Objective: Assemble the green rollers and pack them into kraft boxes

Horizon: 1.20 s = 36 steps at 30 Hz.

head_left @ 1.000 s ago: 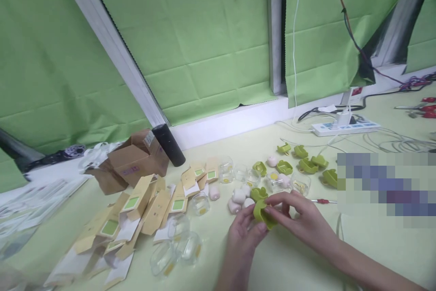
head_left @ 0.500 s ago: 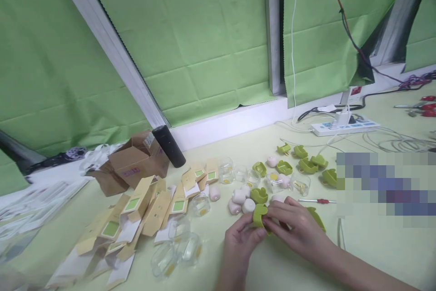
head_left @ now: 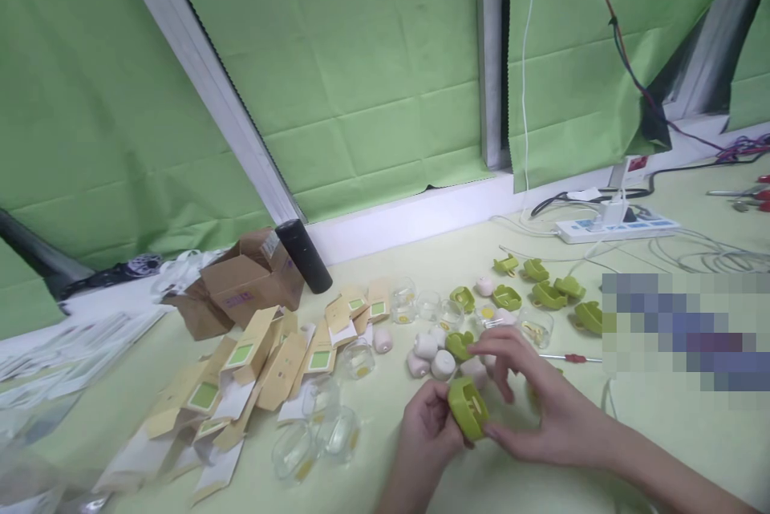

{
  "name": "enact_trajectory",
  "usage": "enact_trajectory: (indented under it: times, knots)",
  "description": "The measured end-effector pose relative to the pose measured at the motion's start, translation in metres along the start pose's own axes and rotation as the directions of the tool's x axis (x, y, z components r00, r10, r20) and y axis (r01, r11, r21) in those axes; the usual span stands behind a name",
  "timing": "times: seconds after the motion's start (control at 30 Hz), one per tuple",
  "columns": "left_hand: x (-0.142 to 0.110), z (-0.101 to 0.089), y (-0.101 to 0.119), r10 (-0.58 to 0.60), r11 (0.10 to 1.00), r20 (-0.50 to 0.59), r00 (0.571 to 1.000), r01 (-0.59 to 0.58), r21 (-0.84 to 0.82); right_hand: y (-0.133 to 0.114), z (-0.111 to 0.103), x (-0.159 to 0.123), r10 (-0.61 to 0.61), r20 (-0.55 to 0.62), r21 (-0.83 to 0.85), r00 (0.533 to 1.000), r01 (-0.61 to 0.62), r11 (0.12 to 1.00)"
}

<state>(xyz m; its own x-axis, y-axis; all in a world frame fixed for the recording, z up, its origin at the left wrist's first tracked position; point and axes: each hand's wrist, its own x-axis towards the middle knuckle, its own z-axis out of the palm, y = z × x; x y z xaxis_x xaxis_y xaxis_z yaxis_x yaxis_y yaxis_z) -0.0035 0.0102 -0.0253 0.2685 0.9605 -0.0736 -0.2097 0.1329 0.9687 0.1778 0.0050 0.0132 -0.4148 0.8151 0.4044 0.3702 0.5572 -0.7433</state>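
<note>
A small olive-green plastic case [head_left: 468,410] with its hollow side turned up is pinched in my left hand [head_left: 428,427]. Pale metal pieces show inside the hollow. My right hand [head_left: 545,398] is at the case's right side, fingers apart and curved over the table, with its thumb at the case's lower edge. Just beyond both hands lie another green case [head_left: 460,346] and several whitish-pink rounded pieces [head_left: 443,364]. More green cases, such as the one [head_left: 549,295] at the right, lie farther back. Part of a green piece is hidden behind my right hand.
Left of my hands are clear plastic cups [head_left: 340,434] and opened beige cartons [head_left: 280,374]. Behind them stand a brown cardboard box [head_left: 249,289] and a black cylinder [head_left: 304,256]. A red-handled screwdriver [head_left: 574,358], a power strip [head_left: 617,228] and cables are at the right.
The green case has turned so its hollow side with metal pieces shows. My right hand's fingers have opened and lifted off it, while my left hand keeps hold.
</note>
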Motion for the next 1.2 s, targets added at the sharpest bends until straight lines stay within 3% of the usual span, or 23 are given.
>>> enact_trajectory:
  times: [0.13,0.37,0.43,0.5,0.6,0.67,0.77,0.87,0.97,1.1,1.2]
  knots:
    - [-0.001,0.003,0.002,0.027,1.000,0.035,0.999,-0.027,0.000,-0.001,-0.006,0.000,-0.137,0.239,-0.075,0.961,0.159,0.984]
    - [-0.002,0.003,0.001,0.002,1.000,0.074,0.997,-0.004,0.029,-0.012,-0.010,-0.003,-0.229,0.182,-0.107,0.956,0.251,0.962]
    - [-0.003,0.002,0.003,0.011,1.000,0.068,0.998,-0.011,0.008,-0.006,-0.023,-0.011,-0.146,0.104,-0.158,0.984,0.162,0.974]
    - [-0.004,0.001,0.007,0.034,0.999,0.035,0.999,-0.033,-0.032,0.008,-0.043,-0.023,0.017,-0.068,-0.249,0.998,-0.033,0.968]
    - [-0.004,-0.003,0.015,0.093,0.992,-0.053,0.994,-0.097,-0.078,0.040,-0.075,-0.050,0.208,-0.283,-0.393,0.936,-0.311,0.865]
    - [-0.004,-0.006,0.019,0.128,0.987,-0.108,0.986,-0.138,-0.087,0.059,-0.087,-0.066,0.278,-0.225,-0.465,0.934,-0.354,0.812]
    - [-0.004,-0.010,0.022,0.144,0.984,-0.153,0.978,-0.158,-0.088,0.074,-0.088,-0.077,0.325,-0.094,-0.510,0.941,-0.326,0.796]
    - [-0.005,-0.011,0.022,0.130,0.985,-0.179,0.975,-0.148,-0.088,0.076,-0.086,-0.062,0.289,-0.102,-0.526,0.952,-0.298,0.797]
    - [-0.005,-0.012,0.023,0.124,0.986,-0.204,0.971,-0.143,-0.081,0.073,-0.090,-0.023,0.230,-0.095,-0.606,0.969,-0.240,0.759]
    - [-0.005,-0.014,0.025,0.138,0.985,-0.226,0.964,-0.159,-0.075,0.077,-0.094,0.031,0.250,0.028,-0.663,0.968,-0.169,0.729]
    - [-0.006,-0.015,0.026,0.145,0.984,-0.188,0.971,-0.161,-0.074,0.085,-0.086,0.053,0.288,0.091,-0.664,0.953,-0.157,0.731]
